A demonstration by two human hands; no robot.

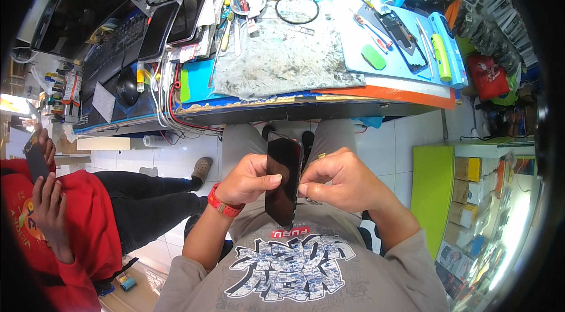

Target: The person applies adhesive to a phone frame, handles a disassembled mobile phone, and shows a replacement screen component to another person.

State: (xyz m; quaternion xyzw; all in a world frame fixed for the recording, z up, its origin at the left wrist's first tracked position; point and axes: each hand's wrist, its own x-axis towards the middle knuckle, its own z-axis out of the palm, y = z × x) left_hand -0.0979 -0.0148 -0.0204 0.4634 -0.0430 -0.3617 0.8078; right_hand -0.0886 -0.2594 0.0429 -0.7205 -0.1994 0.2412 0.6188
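Note:
A smartphone (pixel 283 178) with a dark, unlit screen is held upright over my lap, its glass turned partly to the left. My left hand (pixel 250 179) grips it by the left side, thumb lying on the glass. At its right edge, my right hand (pixel 332 178) is closed in a pinch, the thumb tip touching the edge. What lies between those fingertips is too small to make out. A small yellowish bit (pixel 321 156) shows by the right index finger. The phone's back is hidden.
Ahead stands a workbench with a stained grey cloth (pixel 282 47). On its right, a blue mat (pixel 353 35) bears an opened phone frame (pixel 403 38), screwdrivers and a green pad. Phones (pixel 159 29), cables and a keyboard crowd the left. A person in red (pixel 88 212) holds another phone nearby.

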